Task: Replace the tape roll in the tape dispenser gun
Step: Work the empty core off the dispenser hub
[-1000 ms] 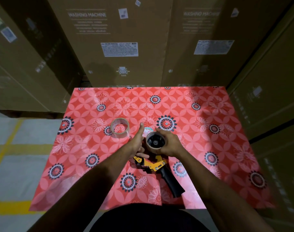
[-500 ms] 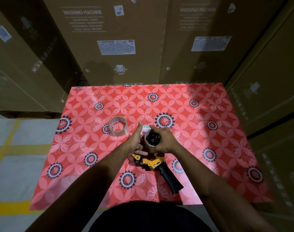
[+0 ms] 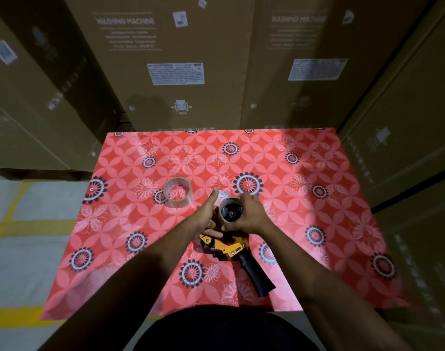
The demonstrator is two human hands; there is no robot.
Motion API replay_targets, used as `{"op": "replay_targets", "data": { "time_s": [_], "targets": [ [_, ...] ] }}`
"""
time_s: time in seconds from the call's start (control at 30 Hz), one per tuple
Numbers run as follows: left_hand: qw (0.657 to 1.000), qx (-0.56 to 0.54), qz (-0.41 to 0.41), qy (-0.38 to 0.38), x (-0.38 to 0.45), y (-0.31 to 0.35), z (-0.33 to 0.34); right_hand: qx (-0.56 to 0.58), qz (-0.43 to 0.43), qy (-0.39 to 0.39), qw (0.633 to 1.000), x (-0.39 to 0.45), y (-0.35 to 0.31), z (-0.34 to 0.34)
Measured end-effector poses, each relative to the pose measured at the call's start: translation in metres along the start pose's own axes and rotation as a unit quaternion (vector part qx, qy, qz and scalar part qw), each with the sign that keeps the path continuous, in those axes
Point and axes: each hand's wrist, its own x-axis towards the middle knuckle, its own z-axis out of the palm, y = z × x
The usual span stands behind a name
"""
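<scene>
hands: right (image 3: pixel 249 214) grips roll core (image 3: pixel 230 213), left (image 3: pixel 208 216) steadies | dispenser (image 3: pixel 238 257) handle points near-right

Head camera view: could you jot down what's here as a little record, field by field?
surface: table under a red flowered cloth
tape gun: yellow and black, lying on the cloth, handle toward the person
spare roll: clear tape, flat on the cloth, left of the hands, untouched
left hand: at the gun's front end, thumb up
right hand: wrapped around the core on the gun
backdrop: boxes marked WASHING MACHINE
</scene>
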Motion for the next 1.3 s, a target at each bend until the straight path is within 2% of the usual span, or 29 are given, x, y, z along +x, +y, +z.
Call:
{"op": "replay_targets", "data": {
  "time_s": [0.1,0.2,0.27,0.33,0.43,0.53,0.67,0.83,1.13,1.23,1.3],
  "targets": [
    [1.0,-0.013,0.0,0.008,0.006,-0.002,-0.002,-0.001,-0.011,0.008,1.0,0.002,0.004,-0.003],
    [1.0,-0.011,-0.001,0.006,0.008,-0.007,-0.002,0.048,-0.028,0.004,0.998,-0.002,0.006,-0.007],
    [1.0,-0.004,0.002,-0.006,0.011,-0.008,-0.003,0.029,-0.049,-0.011,0.998,-0.007,0.0,-0.005],
    [1.0,0.003,-0.001,-0.011,0.013,-0.01,-0.004,-0.002,-0.042,-0.02,0.999,-0.004,-0.004,0.0],
    [1.0,-0.007,-0.004,-0.004,0.011,-0.008,0.0,0.009,0.0,-0.003,1.0,0.0,-0.007,0.001],
    [1.0,-0.018,-0.004,0.012,0.008,-0.007,0.004,0.0,-0.039,0.03,0.999,-0.001,-0.004,0.0],
    [1.0,-0.018,-0.007,0.0,0.012,-0.01,0.0,0.016,-0.071,0.023,0.997,-0.003,-0.002,0.001],
    [1.0,-0.016,0.004,0.007,0.013,-0.011,0.001,0.011,0.006,0.061,0.998,-0.002,0.005,0.007],
    [1.0,-0.008,0.0,0.014,0.007,-0.008,0.002,0.038,-0.037,0.026,0.998,-0.005,0.008,0.003],
    [1.0,-0.002,0.005,0.012,0.008,-0.009,0.0,0.055,-0.013,0.054,0.997,-0.006,0.005,0.006],
    [1.0,-0.004,0.006,0.012,0.009,-0.01,0.001,0.032,-0.037,0.061,0.997,-0.006,0.004,0.005]
  ]
}}
